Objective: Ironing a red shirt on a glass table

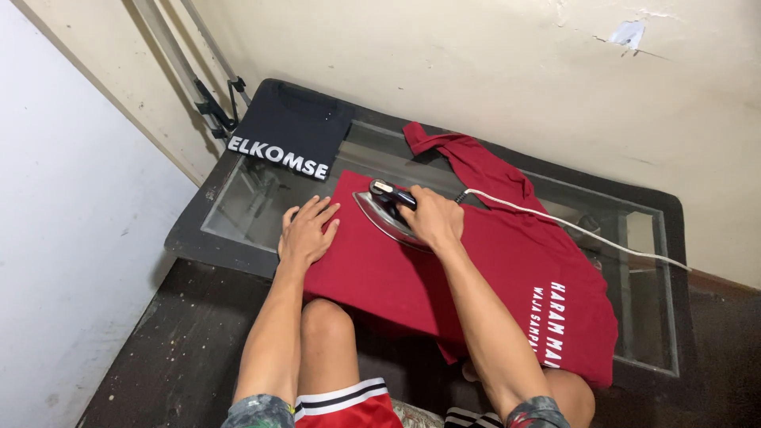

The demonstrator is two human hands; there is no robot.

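Right hand [432,218] gripping the clothes iron [386,208], left hand [306,232] spread flat on the red T-shirt [444,269], we press mid-garment; unpressed cloth probably comes next.

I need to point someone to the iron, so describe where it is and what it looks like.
On the low glass-topped table lies a red shirt. The iron sits on its upper left part, under the right hand. It alone is shiny metal, with a white cord.

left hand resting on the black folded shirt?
No, the left hand lies flat on the red shirt; the black shirt sits apart, farther back.
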